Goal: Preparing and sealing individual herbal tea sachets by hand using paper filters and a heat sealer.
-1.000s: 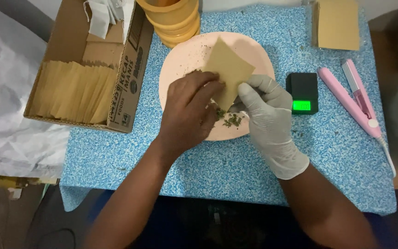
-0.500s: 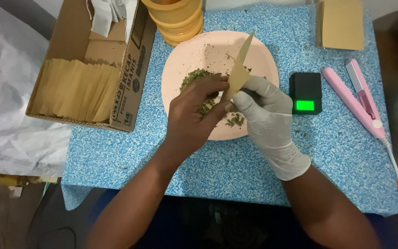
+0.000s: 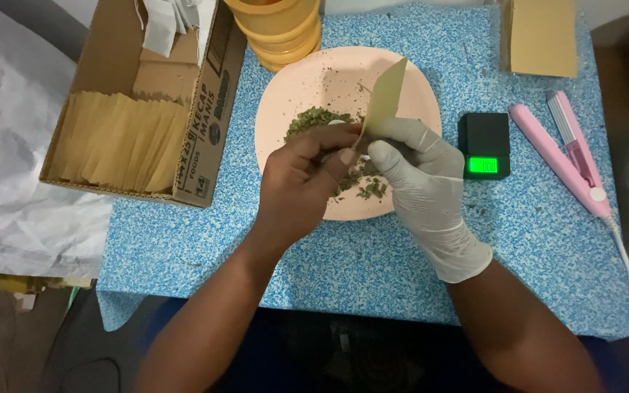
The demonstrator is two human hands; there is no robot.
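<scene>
Left hand (image 3: 303, 178), bare, fingertips pressed together in a grip on a pinch of green dried leaf (image 3: 314, 120) over the pink plate (image 3: 413, 87). Right hand (image 3: 420, 182), gloved, pinching the tan paper pouch (image 3: 386, 98) upright, mid-bench. Best: keep the pouch mouth wide, over the plate, feeding small pinches.
</scene>
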